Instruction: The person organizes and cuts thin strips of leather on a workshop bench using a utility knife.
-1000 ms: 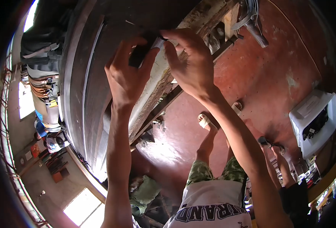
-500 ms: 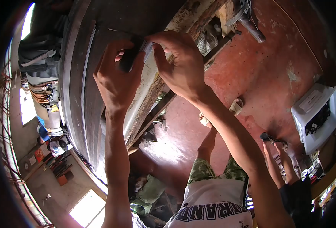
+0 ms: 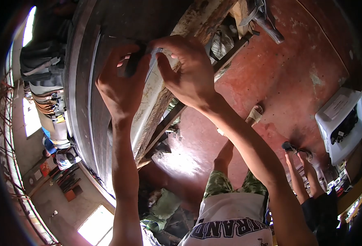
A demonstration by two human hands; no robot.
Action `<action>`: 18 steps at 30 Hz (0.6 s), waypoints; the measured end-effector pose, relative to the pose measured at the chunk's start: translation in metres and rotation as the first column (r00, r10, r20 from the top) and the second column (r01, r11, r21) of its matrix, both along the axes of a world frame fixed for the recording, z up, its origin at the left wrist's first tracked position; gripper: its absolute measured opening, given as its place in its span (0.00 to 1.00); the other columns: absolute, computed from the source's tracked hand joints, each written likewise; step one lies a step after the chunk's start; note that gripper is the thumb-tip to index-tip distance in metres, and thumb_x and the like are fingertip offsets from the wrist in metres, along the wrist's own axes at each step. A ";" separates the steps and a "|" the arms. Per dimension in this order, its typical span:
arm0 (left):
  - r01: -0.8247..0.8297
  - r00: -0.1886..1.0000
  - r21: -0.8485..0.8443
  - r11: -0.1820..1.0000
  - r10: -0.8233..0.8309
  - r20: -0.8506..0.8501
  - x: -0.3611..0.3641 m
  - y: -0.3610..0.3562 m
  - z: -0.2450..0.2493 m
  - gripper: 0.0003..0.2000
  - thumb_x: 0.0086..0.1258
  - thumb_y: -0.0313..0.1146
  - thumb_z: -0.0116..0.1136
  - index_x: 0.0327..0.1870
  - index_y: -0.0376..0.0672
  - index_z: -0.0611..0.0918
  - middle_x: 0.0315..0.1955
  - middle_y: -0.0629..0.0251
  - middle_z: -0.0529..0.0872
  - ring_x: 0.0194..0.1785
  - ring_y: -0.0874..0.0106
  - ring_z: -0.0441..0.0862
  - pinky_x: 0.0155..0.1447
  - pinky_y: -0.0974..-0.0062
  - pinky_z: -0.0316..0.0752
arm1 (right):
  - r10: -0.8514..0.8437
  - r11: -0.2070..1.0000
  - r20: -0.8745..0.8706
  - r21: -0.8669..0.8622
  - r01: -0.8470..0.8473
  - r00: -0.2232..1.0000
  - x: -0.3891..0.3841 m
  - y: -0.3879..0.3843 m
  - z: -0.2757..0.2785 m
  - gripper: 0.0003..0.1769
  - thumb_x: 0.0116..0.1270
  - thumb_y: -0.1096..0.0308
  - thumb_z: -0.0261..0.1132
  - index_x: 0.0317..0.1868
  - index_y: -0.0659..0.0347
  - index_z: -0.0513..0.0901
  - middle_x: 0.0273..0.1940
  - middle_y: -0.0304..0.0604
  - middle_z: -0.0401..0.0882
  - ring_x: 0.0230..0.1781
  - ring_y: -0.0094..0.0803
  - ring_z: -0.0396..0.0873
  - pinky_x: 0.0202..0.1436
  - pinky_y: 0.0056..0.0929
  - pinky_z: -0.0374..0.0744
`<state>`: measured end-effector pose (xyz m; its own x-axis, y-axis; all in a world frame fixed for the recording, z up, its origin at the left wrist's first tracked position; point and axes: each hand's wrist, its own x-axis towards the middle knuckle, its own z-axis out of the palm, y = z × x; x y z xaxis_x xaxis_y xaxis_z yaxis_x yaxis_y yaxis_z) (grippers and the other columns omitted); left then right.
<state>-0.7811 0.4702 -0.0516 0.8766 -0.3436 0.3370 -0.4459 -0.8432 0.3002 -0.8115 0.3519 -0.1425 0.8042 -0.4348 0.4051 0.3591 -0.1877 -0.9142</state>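
Observation:
My left hand (image 3: 121, 82) is closed around a small dark block-like object (image 3: 132, 64), whose exact kind I cannot make out. My right hand (image 3: 189, 69) is curled beside it, thumb and index finger pinching a thin greyish piece (image 3: 153, 55) that runs up against the dark object. Both hands hover over the edge of a worktable with a dark top (image 3: 125, 20). Long dark strips (image 3: 91, 82) lie along that top, to the left of my left hand. The fingertips partly hide what is held.
A worn wooden beam (image 3: 158, 102) edges the table. A hammer-like tool (image 3: 271, 30) is at the upper right. On the red floor (image 3: 287, 82) stands a white bin (image 3: 328, 135) with dark pieces. Another person's legs (image 3: 302, 174) are at the right. Belts (image 3: 48, 102) hang at the far left.
Both hands have shifted slightly left, keeping their grip on the dark object and the thin piece. The camera view has moved a little.

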 end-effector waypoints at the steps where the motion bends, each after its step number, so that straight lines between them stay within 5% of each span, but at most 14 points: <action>1: 0.003 1.000 0.002 1.000 -0.003 -0.002 0.000 0.000 -0.001 0.11 0.59 0.29 0.74 0.41 0.42 0.87 0.36 0.64 0.91 0.42 0.70 0.90 0.53 0.71 0.80 | 0.007 1.000 0.019 0.013 -0.007 1.000 0.001 0.001 -0.001 0.13 0.58 0.78 0.67 0.44 0.57 0.85 0.40 0.42 0.88 0.36 0.40 0.83 0.47 0.38 0.76; 9: -0.049 0.999 -0.062 0.997 0.047 -0.025 -0.002 0.001 -0.005 0.11 0.59 0.28 0.74 0.43 0.42 0.87 0.36 0.64 0.91 0.42 0.71 0.89 0.51 0.72 0.80 | -0.011 0.998 0.070 -0.056 0.015 0.997 0.001 -0.002 -0.001 0.12 0.57 0.78 0.68 0.43 0.56 0.85 0.39 0.42 0.87 0.37 0.40 0.83 0.46 0.38 0.76; 11: -0.053 0.998 -0.058 0.997 0.051 -0.033 -0.002 0.002 -0.005 0.12 0.59 0.28 0.74 0.43 0.42 0.87 0.36 0.64 0.91 0.42 0.71 0.89 0.51 0.72 0.81 | 0.061 0.998 -0.008 0.009 -0.061 0.998 0.002 -0.003 -0.001 0.11 0.65 0.74 0.69 0.47 0.54 0.88 0.41 0.40 0.88 0.37 0.34 0.81 0.42 0.31 0.80; 18: 0.032 0.999 -0.094 0.995 -0.033 -0.015 -0.002 0.008 -0.006 0.12 0.61 0.26 0.73 0.45 0.42 0.88 0.39 0.64 0.91 0.43 0.71 0.89 0.49 0.73 0.82 | 0.055 0.996 -0.030 0.070 -0.053 0.998 0.004 -0.001 0.001 0.10 0.64 0.72 0.72 0.46 0.54 0.89 0.41 0.39 0.88 0.37 0.33 0.81 0.40 0.30 0.81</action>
